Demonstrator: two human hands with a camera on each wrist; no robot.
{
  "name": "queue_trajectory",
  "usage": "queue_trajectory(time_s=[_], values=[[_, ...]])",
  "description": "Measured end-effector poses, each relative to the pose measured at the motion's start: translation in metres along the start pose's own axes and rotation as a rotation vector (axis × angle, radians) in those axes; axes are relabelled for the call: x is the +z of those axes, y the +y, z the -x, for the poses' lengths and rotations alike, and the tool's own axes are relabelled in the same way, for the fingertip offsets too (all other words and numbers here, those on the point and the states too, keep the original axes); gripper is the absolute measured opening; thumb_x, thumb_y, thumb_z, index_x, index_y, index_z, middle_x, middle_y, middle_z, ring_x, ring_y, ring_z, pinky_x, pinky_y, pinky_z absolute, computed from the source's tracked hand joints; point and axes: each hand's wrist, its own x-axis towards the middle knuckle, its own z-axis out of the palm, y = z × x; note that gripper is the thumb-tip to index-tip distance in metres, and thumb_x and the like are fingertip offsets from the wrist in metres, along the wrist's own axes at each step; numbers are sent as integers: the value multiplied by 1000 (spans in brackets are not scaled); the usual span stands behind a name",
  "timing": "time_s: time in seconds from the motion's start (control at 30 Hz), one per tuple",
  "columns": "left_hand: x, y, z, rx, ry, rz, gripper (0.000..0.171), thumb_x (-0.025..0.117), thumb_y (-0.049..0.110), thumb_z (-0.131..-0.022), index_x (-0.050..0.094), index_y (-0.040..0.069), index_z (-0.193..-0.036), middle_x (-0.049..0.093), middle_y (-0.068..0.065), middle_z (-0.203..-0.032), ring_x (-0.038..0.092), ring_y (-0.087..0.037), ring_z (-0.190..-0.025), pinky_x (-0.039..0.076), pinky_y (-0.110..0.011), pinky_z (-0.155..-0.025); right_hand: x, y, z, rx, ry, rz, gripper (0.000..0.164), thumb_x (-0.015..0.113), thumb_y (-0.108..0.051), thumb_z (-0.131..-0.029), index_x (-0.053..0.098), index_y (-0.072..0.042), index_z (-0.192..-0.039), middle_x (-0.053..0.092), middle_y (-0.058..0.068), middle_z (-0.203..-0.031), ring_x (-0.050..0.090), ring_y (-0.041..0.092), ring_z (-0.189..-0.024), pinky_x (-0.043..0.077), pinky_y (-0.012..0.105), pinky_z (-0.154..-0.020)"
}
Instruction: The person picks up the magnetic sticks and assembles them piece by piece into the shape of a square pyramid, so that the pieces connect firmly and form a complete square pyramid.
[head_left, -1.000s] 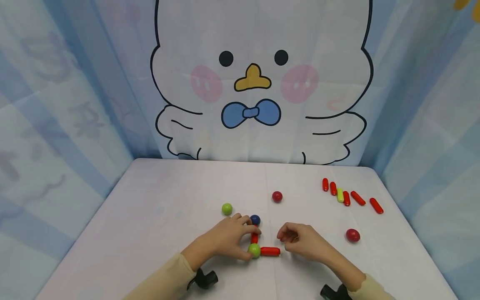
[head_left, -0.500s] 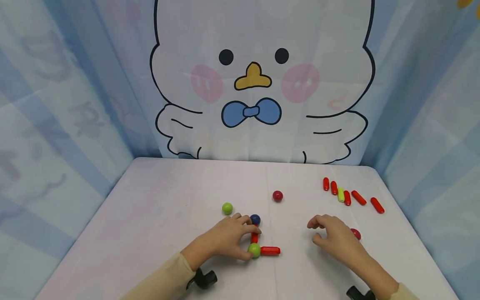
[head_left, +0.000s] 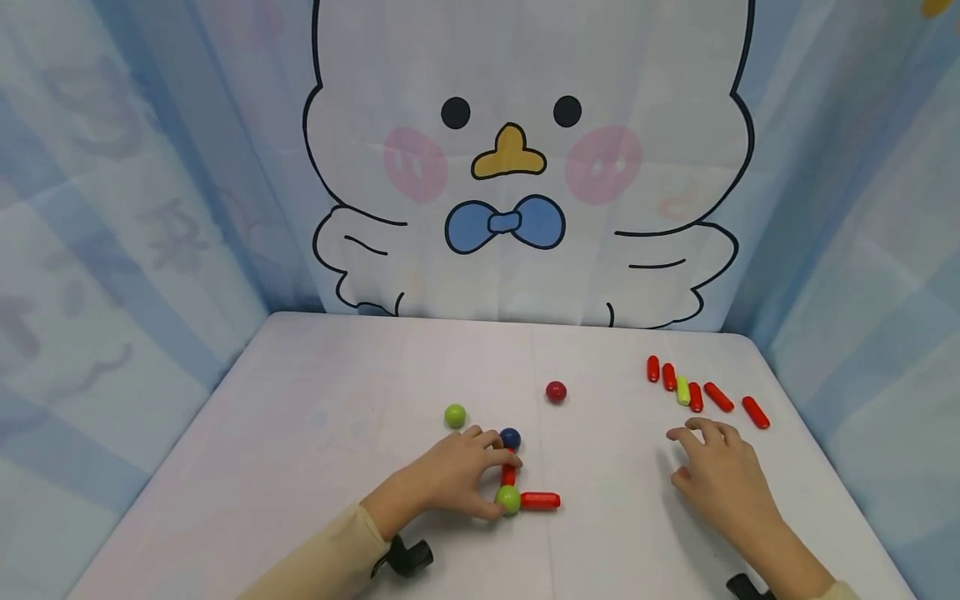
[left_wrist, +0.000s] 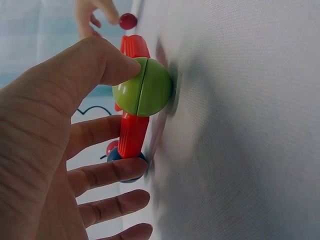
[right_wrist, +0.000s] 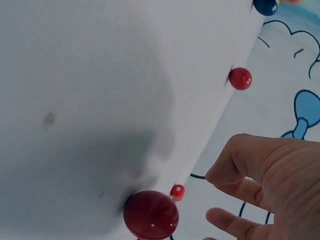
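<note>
In the head view my left hand (head_left: 453,475) holds a joined piece of toy balls and rods on the table. Its thumb rests on the green ball (left_wrist: 150,87). Other fingers lie along a red rod (left_wrist: 133,136) and the blue ball (head_left: 511,438) at that rod's far end. A second red rod (head_left: 540,501) sticks out rightward from the green ball. My right hand (head_left: 727,475) holds nothing, its fingers loosely bent above the table. A large red ball (right_wrist: 151,215) sits near it in the right wrist view, hidden under that hand in the head view.
Several red rods (head_left: 717,397) and a yellow-green rod (head_left: 682,391) lie at the back right. A loose green ball (head_left: 454,416) and a red ball (head_left: 556,392) stand farther back on the white table (head_left: 360,367). Behind hangs a curtain (head_left: 510,275) with a cartoon bird.
My right hand has moved rightward and away from the joined piece, toward the loose rods, passing over the red ball at the right. My left hand has stayed in place.
</note>
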Motion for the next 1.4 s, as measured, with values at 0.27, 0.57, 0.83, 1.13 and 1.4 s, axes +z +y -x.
queue_trajectory(time_s=[0.27,0.57,0.83,1.13,1.4], values=[[2,-1,-1,-3,-3,1,56,76,54,-85,64,39,-137,60,7,-128,48,-11,-106,50,-31,-90,3,20,0,60,-38,-70,48,80,-7,-75,67,1,-120,58,33,-119,55,55,-103,50,69,-84],[2,-1,0,-3,-3,-2,57,77,54,-84,64,38,-137,61,5,-129,49,-12,-106,50,-31,-89,4,29,-7,157,-223,-176,42,78,-8,-83,65,2,-122,62,27,-106,56,29,-82,59,53,-77],[3,-2,0,-3,3,-8,57,77,54,-84,63,39,-137,61,6,-128,49,-11,-105,49,-29,-88,8,30,-7,206,-306,-201,43,81,-9,-80,65,2,-118,63,27,-105,60,33,-87,60,54,-79],[4,-3,0,-5,3,7,58,77,55,-84,63,40,-138,60,7,-130,48,-11,-105,49,-29,-87,12,26,-4,199,-340,-214,39,80,-7,-81,65,3,-116,63,26,-103,61,32,-86,60,54,-78],[4,-1,2,-6,4,4,57,77,54,-84,63,39,-137,60,7,-129,48,-11,-104,48,-28,-86,12,17,-3,189,-329,-226,34,82,-7,-80,66,1,-109,63,25,-104,61,32,-88,60,54,-79]])
